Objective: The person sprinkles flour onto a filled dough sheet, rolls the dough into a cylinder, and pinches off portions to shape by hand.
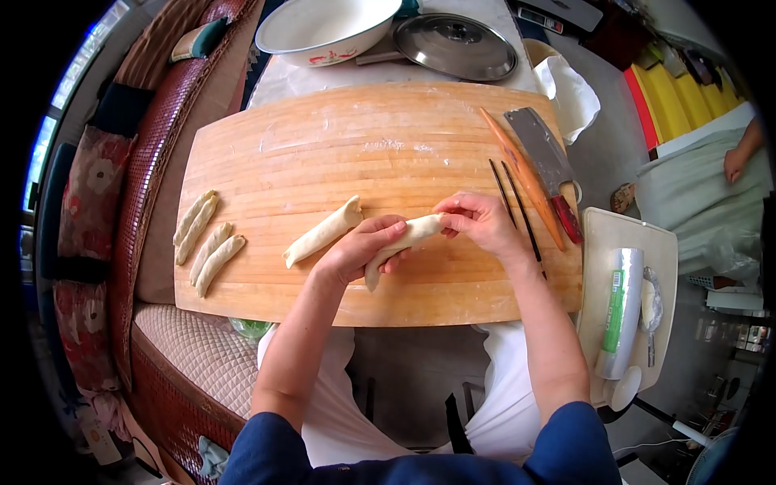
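Note:
Near the front middle of the wooden board (388,299), my left hand (365,246) wraps round a long dough roll (414,234), which slants up to the right. My right hand (477,222) pinches the roll's upper right end. Just left of my left hand lies another thick dough roll (323,232). Several thinner dough strips (217,263) rest in pairs at the board's left edge. White flour (384,145) is scattered on the board beyond my hands.
Right of my hands lie dark chopsticks (524,212), a wooden rolling pin (524,174) and a cleaver (540,149). Behind the board are an enamel basin (327,36) and a metal lid (455,48). A tray (656,323) holds a film roll (621,315). Another person's hand (735,162) shows far right.

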A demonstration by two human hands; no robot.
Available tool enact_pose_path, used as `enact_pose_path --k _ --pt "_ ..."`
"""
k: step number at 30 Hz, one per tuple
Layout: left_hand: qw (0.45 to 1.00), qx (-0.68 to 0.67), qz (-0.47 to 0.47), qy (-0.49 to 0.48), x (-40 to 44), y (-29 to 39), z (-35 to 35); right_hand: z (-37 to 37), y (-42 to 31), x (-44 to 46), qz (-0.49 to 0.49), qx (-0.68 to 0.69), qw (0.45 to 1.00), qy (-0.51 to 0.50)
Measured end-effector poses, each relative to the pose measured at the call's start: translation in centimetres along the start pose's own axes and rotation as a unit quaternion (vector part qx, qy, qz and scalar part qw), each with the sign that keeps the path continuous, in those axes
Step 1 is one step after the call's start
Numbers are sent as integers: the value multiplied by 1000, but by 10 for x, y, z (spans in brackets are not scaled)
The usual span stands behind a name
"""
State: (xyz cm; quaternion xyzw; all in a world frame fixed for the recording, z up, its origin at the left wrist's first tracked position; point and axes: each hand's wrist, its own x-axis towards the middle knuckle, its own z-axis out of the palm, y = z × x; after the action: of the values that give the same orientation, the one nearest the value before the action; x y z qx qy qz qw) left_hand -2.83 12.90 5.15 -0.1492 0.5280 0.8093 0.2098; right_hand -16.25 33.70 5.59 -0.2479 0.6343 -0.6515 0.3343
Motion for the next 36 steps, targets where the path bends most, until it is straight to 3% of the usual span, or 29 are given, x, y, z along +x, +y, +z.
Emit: enact_pose_path --k 2,5,8,11,14,17,20,21,23,26,27,30,33,36 --pt "1000 -10 1 -12 0 0 0 -3 13 4 -51 -34 998 -14" --pt "1000 -25 12 -10 -1 1 0 -6 5 2 -37 -46 997 51" --pt "1000 -9 21 1 -4 4 -4 -21 14 4 31 10 998 51" --pt "1000 -3 15 -10 0 1 -11 -29 22 6 0 -144 989 -24" --pt "999 18 22 -47 0 3 -7 -23 12 6 115 -108 984 -79" --pt "996 49 32 -71 1 4 -4 -6 11 2 125 -59 969 -206" --pt "996 69 41 -25 -6 13 6 16 26 -2 -7 -105 970 -219" --pt "997 57 53 -6 -9 15 7 19 15 -3 86 -27 972 -218" --pt "997 25 76 9 -14 19 -3 15 10 -2 151 46 967 -202" --pt "976 109 182 -58 -23 29 -18 12 10 -2 212 173 944 -186" --pt "974 106 180 -82 -23 34 -23 12 11 -2 226 219 932 -181" --pt "975 139 173 -24 -27 38 -26 15 15 -1 210 314 892 -250" --pt "920 229 319 -10 -19 33 -29 25 16 -4 218 372 848 -308" --pt "920 166 353 -16 -20 34 -23 35 15 -9 198 381 832 -352"
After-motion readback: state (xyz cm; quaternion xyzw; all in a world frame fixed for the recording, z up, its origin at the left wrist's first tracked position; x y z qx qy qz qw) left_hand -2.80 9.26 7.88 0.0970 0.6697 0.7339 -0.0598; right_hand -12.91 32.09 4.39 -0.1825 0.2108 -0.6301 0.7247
